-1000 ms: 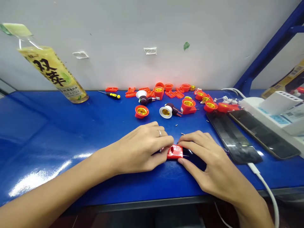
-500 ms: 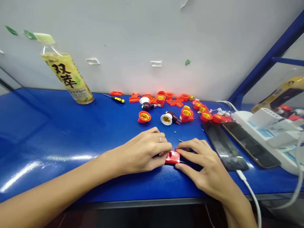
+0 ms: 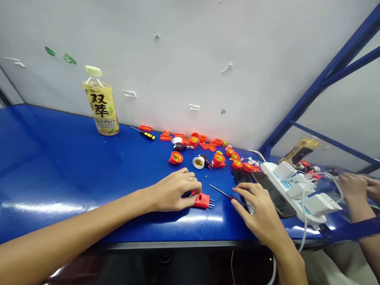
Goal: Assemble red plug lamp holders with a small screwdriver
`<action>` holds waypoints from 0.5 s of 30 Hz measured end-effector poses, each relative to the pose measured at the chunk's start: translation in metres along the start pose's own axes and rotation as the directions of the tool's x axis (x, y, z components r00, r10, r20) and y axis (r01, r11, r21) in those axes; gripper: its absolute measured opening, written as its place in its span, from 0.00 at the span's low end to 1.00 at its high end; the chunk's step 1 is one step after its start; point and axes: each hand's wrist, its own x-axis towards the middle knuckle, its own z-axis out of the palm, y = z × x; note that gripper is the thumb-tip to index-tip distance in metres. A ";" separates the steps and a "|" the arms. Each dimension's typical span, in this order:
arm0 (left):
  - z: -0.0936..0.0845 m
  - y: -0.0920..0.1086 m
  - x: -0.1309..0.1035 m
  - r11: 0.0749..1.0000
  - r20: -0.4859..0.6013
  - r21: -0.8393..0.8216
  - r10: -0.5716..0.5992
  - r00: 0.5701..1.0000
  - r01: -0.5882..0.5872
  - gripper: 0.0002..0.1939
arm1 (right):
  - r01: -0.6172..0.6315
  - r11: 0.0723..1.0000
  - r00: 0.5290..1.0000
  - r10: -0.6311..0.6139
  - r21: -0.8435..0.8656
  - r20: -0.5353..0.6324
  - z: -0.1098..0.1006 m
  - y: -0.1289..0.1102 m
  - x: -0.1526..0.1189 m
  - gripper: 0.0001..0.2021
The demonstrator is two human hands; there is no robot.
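Left hand: the left hand (image 3: 181,190) is gripping the red plug (image 3: 202,200) by its left end.
Plug look: it is lying on its side, showing a dark hole, with metal pins pointing right.
Right hand: the right hand (image 3: 257,206) is curving its fingers at the handle of the screwdriver (image 3: 219,191), right of the red plug; whether it is gripping, I cannot tell.
Table: the blue tabletop (image 3: 74,166) is lying open left of the red plug; its front edge is running below the plug.
Sockets: red and white lamp sockets (image 3: 198,162), lined in gold, are lying beyond the red plug.
Bottle: the bottle (image 3: 102,107) is standing far left of the red plug, holding yellow drink.
Strip: the power strip (image 3: 274,174), well right of the red plug, is holding white chargers (image 3: 320,204).
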 end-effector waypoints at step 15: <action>-0.001 0.005 -0.007 0.987 -0.064 0.132 0.097 0.993 -0.088 0.07 | 0.035 0.998 0.999 -0.035 -0.047 0.013 0.011 0.002 -0.002 0.08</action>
